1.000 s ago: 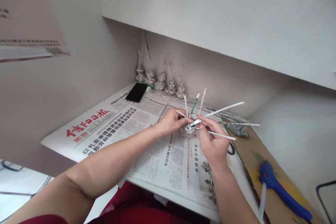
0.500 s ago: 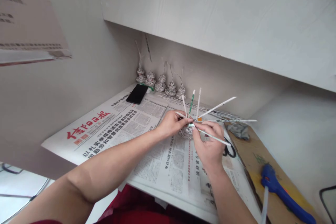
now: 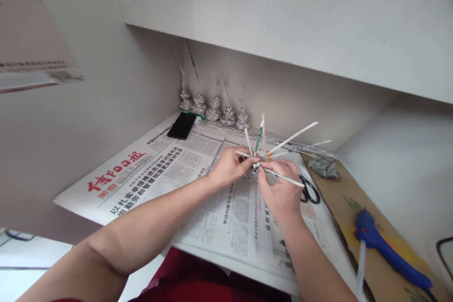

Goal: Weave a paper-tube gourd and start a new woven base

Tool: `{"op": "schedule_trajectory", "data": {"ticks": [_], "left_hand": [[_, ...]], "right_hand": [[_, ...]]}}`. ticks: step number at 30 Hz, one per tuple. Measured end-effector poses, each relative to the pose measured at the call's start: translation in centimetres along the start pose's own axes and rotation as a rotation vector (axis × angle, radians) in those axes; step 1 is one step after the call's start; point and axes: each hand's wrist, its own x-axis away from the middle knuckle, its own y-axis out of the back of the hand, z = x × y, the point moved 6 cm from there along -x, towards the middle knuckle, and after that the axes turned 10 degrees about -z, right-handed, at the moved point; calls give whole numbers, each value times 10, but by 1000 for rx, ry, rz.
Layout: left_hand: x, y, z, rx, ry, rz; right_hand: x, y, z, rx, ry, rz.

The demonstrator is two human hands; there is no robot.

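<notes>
Piece (image 3: 249, 176): coiled-paper body, just right of the frame's centre, over the newspaper (image 3: 141, 186); fingers hide its top.
Spokes (image 3: 293, 137): fan upward and rightward from the piece; one is green, and the near spoke (image 3: 286, 178) slants across the right hand.
Left hand (image 3: 231, 165): thumb and fingers pinched at the rim, where the spokes meet.
Right hand (image 3: 281, 191): thumb and forefinger closed on a short green-and-white end (image 3: 256, 165); which strip it belongs to cannot be told.
Technique: the left hand is best used as clamp, the right as shaper; the end should be drawn snug to the rim with short, even pulls.
Spacing: spokes should be spread evenly before pressure is applied.
Caution: a hard pull may crease the paper or tilt the piece.
Behind: loose strips (image 3: 233, 131), a row of coiled shapes (image 3: 213, 109) and a phone (image 3: 182, 125), upper centre.
Lower right: glue gun (image 3: 391, 251) on cardboard (image 3: 345, 207).
</notes>
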Motion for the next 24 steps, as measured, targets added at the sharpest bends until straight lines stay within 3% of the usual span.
{"op": "schedule_trajectory", "data": {"ticks": [7, 14, 24], "left_hand": [[2, 0, -5, 2, -29, -6], [2, 0, 4, 14, 3, -19], [5, 0, -11, 5, -67, -16]], "right_hand": [[2, -1, 6, 49, 19, 98], [1, -2, 4, 103, 33, 97], [1, 3, 11, 265, 124, 100]]}}
